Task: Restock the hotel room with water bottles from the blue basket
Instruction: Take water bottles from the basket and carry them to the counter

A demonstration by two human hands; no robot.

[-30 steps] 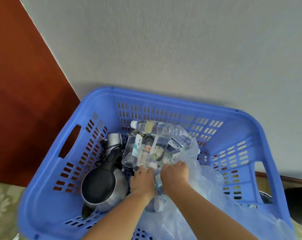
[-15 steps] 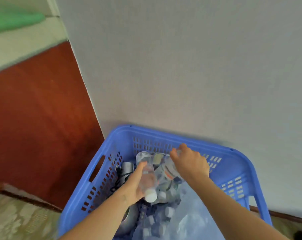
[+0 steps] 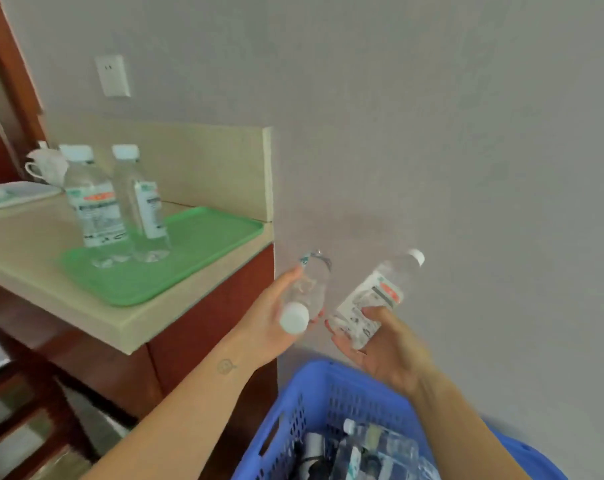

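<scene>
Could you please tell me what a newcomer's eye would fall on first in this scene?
Two hands above the blue basket stand out: the left hand holds a clear water bottle, cap toward the camera; the right hand grips a labelled bottle, cap tilted up. Left of them, two more bottles stand upright on a green tray on the counter.

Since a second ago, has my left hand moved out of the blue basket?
Yes. The left hand has risen out of the blue basket and now holds a water bottle above its rim, beside the counter.
</scene>
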